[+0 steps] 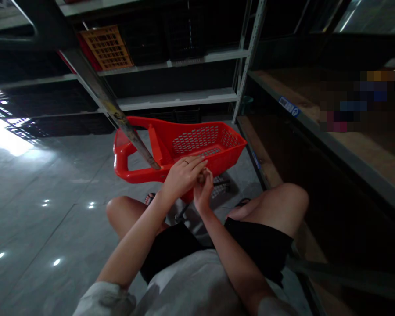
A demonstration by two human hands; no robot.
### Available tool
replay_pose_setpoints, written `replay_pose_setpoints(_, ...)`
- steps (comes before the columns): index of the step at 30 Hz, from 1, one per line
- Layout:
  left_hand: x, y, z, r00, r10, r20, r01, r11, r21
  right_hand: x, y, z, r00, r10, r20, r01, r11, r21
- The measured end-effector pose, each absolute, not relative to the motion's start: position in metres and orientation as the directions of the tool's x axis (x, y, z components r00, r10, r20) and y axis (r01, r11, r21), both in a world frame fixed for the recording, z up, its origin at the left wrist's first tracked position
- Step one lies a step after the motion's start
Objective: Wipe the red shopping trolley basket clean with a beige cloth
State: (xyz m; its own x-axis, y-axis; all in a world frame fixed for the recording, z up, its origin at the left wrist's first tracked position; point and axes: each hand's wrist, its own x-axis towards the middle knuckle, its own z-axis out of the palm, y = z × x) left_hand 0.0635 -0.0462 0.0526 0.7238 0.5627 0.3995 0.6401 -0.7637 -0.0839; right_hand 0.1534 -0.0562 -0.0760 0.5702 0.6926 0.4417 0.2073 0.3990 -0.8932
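Note:
My left hand (183,176) and my right hand (203,189) meet in front of my lap, close to the near side of a red plastic shopping cart (222,164). The left fingers, one with a ring, bend over the curled right fingers. Something small and tan seems to sit between them, but the fingers hide most of it and I cannot make out its kind. Behind the hands, the cart's perforated basket shows nothing inside it. A worn metal pole (118,114) slants from the upper left down to the cart's near rim.
Grey metal shelving (184,98) with dark crates and an orange crate (109,47) stands beyond the cart. On the right runs a wooden shelf (355,142) with a metal edge; a patch on it is blurred out. Glossy grey floor (52,210) spreads to the left.

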Motion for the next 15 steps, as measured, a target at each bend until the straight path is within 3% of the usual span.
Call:
replay_pose_setpoints(3,0.018,-0.07,0.061,0.464,0.535,0.706,0.773,-0.634,-0.027,0.18,-0.038,-0.058,0.681,0.612,0.402,0.21,0.363,-0.908)
replay_pose_setpoints(5,-0.009,-0.078,0.067,0.152,0.48,0.864,0.857,-0.499,0.126,0.188,-0.027,-0.045,0.748,0.56,0.356,0.2,0.322,-0.925)
replay_pose_setpoints(7,-0.024,-0.075,0.074,-0.074,0.485,0.871,0.855,-0.419,0.306,0.177,-0.028,-0.033,0.753,0.573,0.323,0.169,0.307,-0.937)
replay_pose_setpoints(9,-0.027,-0.067,0.082,-0.137,0.612,0.779,0.861,-0.315,0.399,0.15,-0.043,-0.022,0.682,0.643,0.347,0.156,0.336,-0.929)
replay_pose_setpoints(12,-0.019,-0.059,0.093,-0.112,0.809,0.577,0.964,-0.053,0.261,0.106,-0.071,-0.009,0.464,0.73,0.502,0.191,0.471,-0.861)
replay_pose_setpoints(15,-0.016,-0.059,0.097,-0.09,0.87,0.485,0.996,0.074,0.052,0.096,-0.076,-0.01,0.305,0.714,0.63,0.282,0.565,-0.776)
